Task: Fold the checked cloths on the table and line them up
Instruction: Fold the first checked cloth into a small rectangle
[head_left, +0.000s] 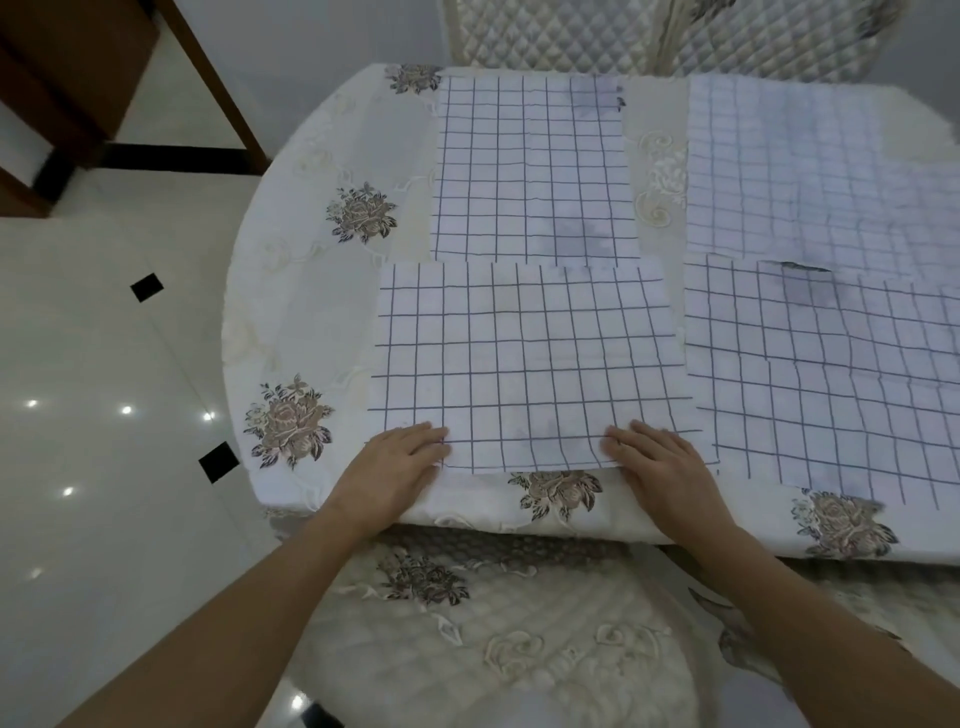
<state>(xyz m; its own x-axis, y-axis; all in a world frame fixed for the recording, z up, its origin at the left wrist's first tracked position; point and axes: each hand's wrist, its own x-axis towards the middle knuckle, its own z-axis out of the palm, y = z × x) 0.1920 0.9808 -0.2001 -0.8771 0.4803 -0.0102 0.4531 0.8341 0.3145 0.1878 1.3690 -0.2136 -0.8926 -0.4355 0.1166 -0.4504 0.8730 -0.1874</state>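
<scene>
Pressing flat, palms down: left hand (395, 460) on the near-left corner and right hand (662, 460) further right on the near edge of the near-left checked cloth (519, 358); fingers extended, nothing clenched. Whether either thumb is tucked under the edge cannot be told. Cloth lies spread away from the fingertips, rectangular, long axis left to right, roughly parallel to the near side of the table (311, 249). Far-left cloth (530, 166): just beyond it, edges touching or slightly overlapped. Near-right cloth (831, 384): just beside it, running out of view. Far-right cloth (789, 166): behind that one. Quilted chair seat (519, 654) below the forearms
</scene>
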